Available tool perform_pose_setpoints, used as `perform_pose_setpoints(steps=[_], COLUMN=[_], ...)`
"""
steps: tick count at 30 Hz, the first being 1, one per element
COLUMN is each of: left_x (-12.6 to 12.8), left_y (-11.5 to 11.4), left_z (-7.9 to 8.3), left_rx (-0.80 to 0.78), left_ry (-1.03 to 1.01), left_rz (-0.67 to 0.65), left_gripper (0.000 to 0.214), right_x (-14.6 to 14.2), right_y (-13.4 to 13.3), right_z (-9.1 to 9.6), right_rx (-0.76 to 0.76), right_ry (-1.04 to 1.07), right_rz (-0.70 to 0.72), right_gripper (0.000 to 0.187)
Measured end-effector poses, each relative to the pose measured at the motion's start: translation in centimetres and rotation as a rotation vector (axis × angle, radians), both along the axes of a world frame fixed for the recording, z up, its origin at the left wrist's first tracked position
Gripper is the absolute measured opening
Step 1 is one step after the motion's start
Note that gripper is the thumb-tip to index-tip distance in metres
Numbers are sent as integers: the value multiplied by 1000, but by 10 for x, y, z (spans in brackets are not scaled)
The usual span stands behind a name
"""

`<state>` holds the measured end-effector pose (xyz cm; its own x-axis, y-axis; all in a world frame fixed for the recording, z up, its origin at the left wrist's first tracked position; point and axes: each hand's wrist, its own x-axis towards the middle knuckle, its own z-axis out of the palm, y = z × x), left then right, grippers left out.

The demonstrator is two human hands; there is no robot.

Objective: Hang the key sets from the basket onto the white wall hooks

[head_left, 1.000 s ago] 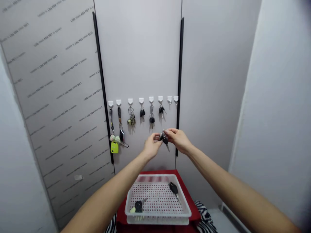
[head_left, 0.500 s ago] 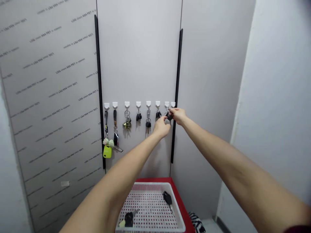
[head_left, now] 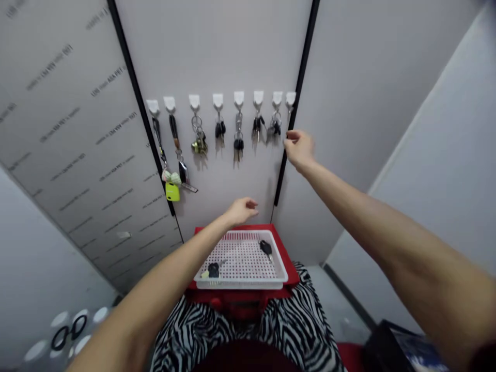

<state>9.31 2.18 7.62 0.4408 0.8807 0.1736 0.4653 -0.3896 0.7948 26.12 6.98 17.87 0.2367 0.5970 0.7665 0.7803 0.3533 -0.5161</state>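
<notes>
My right hand (head_left: 300, 148) is just below and right of the rightmost white hook (head_left: 290, 99), its fingers loosely curled with a small gap and nothing visible in them. A key bunch (head_left: 275, 126) with black-headed keys hangs from the neighbouring hook (head_left: 277, 98), left of that hand. Lower down, my left hand (head_left: 242, 211) hovers over the back rim of a white perforated basket (head_left: 248, 283), thumb and fingers apart, holding nothing. In the basket lie a black-headed key (head_left: 266, 248) at the back right and a dark key bunch (head_left: 213, 269) at the front left.
More keys hang along the hook row, including a brass-coloured bunch (head_left: 199, 144) and one with a lime-green fob (head_left: 172, 191). Black vertical strips (head_left: 300, 77) edge the panel. The basket rests on a red stool (head_left: 284, 253) between zebra-patterned knees (head_left: 310, 315). White-capped containers (head_left: 36, 351) stand lower left.
Both hands have left the keys, which now hang freely from the second hook from the right. My left hand dropped toward the basket; my right moved slightly right. The view tilted downward.
</notes>
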Motion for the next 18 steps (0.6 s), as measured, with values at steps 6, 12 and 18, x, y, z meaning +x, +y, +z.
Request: perform_pose_setpoints(steps=[6, 12, 18], left_x=[-30, -45, -16], left_y=[-36, -40, -44], left_z=[-75, -77, -88], left_rx=[-122, 11, 223], left_ry=[278, 491, 511], left_rz=[-92, -26, -121], left_gripper=[28, 31, 29], right_x=[-24, -43, -58], right_y=[-100, -101, -93], right_z=[-126, -173, -178], right_rx=[-630, -619, -572], right_ry=[-727, -1038, -1036], right_rz=[399, 119, 140], right_gripper=[20, 16, 22])
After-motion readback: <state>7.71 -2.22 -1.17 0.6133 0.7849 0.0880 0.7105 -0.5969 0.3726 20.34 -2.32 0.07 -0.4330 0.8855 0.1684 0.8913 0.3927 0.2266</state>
